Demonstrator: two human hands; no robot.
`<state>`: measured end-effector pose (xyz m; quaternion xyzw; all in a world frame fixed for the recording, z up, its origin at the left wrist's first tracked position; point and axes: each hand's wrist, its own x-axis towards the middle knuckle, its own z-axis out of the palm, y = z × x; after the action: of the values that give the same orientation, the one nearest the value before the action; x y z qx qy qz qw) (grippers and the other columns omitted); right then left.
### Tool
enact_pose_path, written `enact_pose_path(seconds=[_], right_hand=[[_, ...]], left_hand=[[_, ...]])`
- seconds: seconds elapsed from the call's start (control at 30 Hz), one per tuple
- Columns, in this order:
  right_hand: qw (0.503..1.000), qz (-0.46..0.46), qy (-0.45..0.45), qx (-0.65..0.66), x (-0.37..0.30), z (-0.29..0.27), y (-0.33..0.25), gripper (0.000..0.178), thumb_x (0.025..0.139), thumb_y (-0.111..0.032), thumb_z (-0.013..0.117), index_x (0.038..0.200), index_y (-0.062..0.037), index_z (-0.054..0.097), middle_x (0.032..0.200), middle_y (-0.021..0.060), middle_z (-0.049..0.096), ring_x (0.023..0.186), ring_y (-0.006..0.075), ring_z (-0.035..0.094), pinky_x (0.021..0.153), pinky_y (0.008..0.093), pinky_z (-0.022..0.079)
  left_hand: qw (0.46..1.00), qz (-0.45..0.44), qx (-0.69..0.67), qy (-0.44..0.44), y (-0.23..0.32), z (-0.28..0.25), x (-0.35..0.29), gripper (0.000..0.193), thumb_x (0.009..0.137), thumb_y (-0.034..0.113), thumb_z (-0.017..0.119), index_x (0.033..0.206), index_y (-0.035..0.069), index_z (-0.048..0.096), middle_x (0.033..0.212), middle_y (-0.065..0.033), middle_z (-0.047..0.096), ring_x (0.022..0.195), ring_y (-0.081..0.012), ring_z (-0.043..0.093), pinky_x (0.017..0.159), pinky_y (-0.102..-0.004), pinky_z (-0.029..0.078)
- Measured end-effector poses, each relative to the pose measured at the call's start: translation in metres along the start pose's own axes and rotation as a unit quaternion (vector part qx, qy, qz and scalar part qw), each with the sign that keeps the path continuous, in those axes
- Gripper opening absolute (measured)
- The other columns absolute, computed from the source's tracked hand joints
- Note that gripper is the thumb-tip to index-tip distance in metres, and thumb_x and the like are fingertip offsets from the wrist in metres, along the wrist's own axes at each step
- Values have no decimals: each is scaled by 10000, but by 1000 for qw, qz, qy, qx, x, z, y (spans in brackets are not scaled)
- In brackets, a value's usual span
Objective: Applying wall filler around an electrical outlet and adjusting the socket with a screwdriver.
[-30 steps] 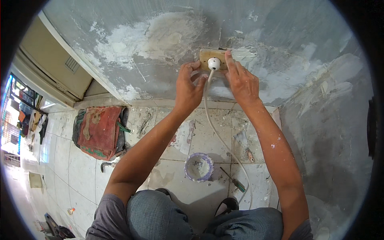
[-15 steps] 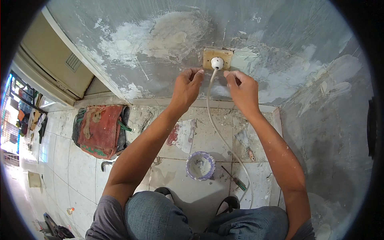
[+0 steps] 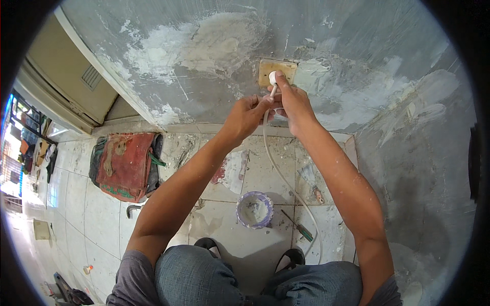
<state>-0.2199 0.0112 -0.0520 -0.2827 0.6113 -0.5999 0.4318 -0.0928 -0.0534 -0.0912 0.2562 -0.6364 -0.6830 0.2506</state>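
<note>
A yellowed socket plate [image 3: 265,67] is set in the grey, patched wall. In front of it is a round white plug [image 3: 272,78], with my right hand [image 3: 297,108] closed on it and the thumb along its side. I cannot tell whether the plug's pins are still in the socket. Just below, my left hand [image 3: 245,117] pinches the white cable [image 3: 276,164] close to the plug, fingertips near those of my right hand. From there the cable hangs in a curve down to the floor, passing right of a small purple-rimmed tub [image 3: 238,210] of pale paste.
On the tiled floor lie a screwdriver [image 3: 304,232] with a green handle, a scraper [image 3: 312,182] and a whitish, red-stained sheet [image 3: 235,171]. A worn red bag [image 3: 125,166] rests at the left, below a doorway [image 3: 76,71]. Another wall [image 3: 423,168] rises at the right.
My right hand has moved up and left onto the plug. My left hand has shifted right and taken the cable below it. The plug has moved slightly left and looks tilted.
</note>
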Motion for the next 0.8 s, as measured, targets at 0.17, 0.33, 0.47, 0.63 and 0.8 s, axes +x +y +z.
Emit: enact_pose_path(seconds=[0.17, 0.33, 0.47, 0.63, 0.8], right_hand=[[999, -6, 30, 39, 1, 8, 0, 528, 880, -568, 566, 882, -46, 645, 684, 16, 611, 583, 106, 527, 590, 251, 380], [998, -1, 46, 44, -4, 10, -5, 476, 880, -518, 589, 833, -47, 633, 650, 12, 580, 558, 103, 514, 570, 247, 376], [997, -13, 52, 46, -4, 12, -3, 450, 885, -491, 594, 819, -47, 629, 636, 9, 569, 541, 98, 501, 545, 245, 369], [999, 1, 40, 35, -5, 10, -4, 451, 910, -458, 573, 804, -23, 616, 633, 30, 566, 546, 118, 505, 532, 258, 391], [998, -23, 54, -3, 2, 2, 2, 472, 927, -453, 553, 842, 6, 629, 644, 49, 583, 612, 143, 540, 563, 256, 416]], left_hand=[[998, 34, 53, 1, 3, 2, -4, 258, 976, 247, 555, 980, -6, 602, 886, -62, 650, 798, -122, 616, 773, -287, 519], [991, 90, 90, 31, 5, 8, -8, 248, 948, 200, 585, 883, -34, 637, 753, -71, 668, 662, -114, 607, 628, -276, 499], [989, 93, 110, 42, 7, 7, -9, 257, 940, 203, 588, 844, -32, 634, 712, -78, 667, 616, -123, 596, 609, -288, 491], [981, 100, 157, 62, 3, 6, -13, 291, 919, 244, 618, 803, -22, 631, 675, -77, 656, 585, -124, 569, 578, -304, 464], [980, 82, 181, 24, -6, -7, -15, 344, 873, 326, 677, 833, -16, 670, 707, -74, 664, 630, -123, 575, 581, -291, 454]])
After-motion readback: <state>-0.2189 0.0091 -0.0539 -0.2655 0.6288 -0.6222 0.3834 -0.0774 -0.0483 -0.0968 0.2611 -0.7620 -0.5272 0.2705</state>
